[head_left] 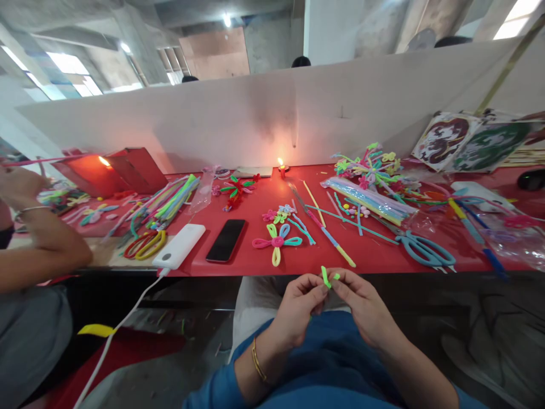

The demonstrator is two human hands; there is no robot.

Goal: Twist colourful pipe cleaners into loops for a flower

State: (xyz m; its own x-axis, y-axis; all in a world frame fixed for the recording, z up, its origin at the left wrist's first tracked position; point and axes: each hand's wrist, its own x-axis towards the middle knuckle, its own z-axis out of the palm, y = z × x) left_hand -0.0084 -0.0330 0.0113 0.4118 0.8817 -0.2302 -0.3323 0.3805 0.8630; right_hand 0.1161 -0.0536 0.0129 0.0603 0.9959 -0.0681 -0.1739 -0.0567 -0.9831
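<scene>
A short bright green pipe cleaner (326, 277) is pinched between both hands just off the table's front edge. My left hand (302, 300) grips it with thumb and forefinger, and my right hand (356, 300) has hold of its other side. The fingers cover most of the piece; two short ends stick out. Beyond the hands on the table lies a pipe-cleaner flower (277, 242) with pink, blue, teal and yellow petals. Small pink and yellow flowers (281, 215) sit behind it. A long multicoloured stick (327, 237) lies to its right.
On the red table (259, 250), a lit candle (281, 169) burns at the back. A black phone (226, 240) and white power bank (179, 246) lie left; blue scissors (426, 250) and bagged pipe cleaners (370, 200) lie right. A co-worker's arm (46, 238) is at far left.
</scene>
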